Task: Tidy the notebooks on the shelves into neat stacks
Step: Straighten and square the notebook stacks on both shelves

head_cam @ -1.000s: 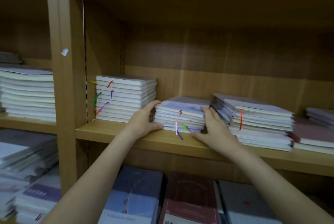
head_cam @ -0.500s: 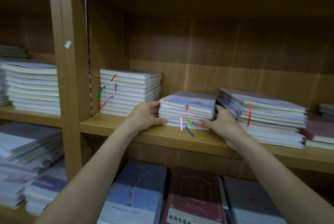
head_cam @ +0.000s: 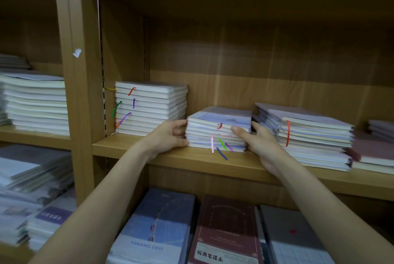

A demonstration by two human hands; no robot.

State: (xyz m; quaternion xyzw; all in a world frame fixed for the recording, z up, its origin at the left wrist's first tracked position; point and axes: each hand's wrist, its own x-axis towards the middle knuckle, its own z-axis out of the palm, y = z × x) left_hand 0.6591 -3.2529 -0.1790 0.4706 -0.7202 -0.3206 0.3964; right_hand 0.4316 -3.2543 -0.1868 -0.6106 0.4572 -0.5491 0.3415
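A short stack of white notebooks (head_cam: 215,129) with coloured ribbon bookmarks sits in the middle of the wooden shelf (head_cam: 213,161). My left hand (head_cam: 168,136) grips its left side, thumb at the bottom edge and fingers curled at the top. My right hand (head_cam: 255,142) grips its right side, thumb laid across the front edges. A taller, squared stack (head_cam: 151,107) stands to the left against the shelf wall. A wider, uneven stack (head_cam: 309,136) lies to the right.
A vertical shelf post (head_cam: 81,72) divides off a left bay holding another white stack (head_cam: 36,104). Dark red notebooks (head_cam: 375,150) lie at the far right. The lower shelf holds blue (head_cam: 155,227), maroon (head_cam: 226,231) and grey (head_cam: 292,240) notebooks.
My right thumb has come round onto the front of the middle stack. The stack looks squarer between both hands. The camera has moved closer and to the left.
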